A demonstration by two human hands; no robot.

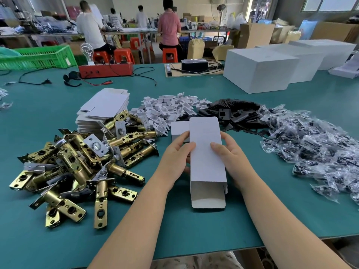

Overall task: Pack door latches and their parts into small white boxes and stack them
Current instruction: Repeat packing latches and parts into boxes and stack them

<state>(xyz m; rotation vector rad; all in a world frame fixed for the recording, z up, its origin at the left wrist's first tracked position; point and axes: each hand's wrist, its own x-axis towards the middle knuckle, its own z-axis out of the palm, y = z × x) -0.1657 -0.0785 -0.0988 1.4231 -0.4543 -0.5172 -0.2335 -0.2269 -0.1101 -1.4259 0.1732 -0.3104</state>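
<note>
A small white box [206, 158] is held over the green table, its near end open with the flap hanging toward me and its far flap standing up. My left hand [177, 152] grips its left side, thumb on top. My right hand [230, 152] grips its right side the same way. A heap of brass door latches [77, 162] lies to the left. Behind it is a stack of flat white box blanks [104, 109]. White plastic inserts [167, 109], black strike plates [233, 111] and clear bags of screws [310, 144] lie in piles further back and right.
Large white cartons [258, 70] stand at the back right. A red tester box [105, 69] with cables and a green crate [37, 57] sit at the back left. The table's near edge [213, 251] runs just below my forearms. People work at benches beyond.
</note>
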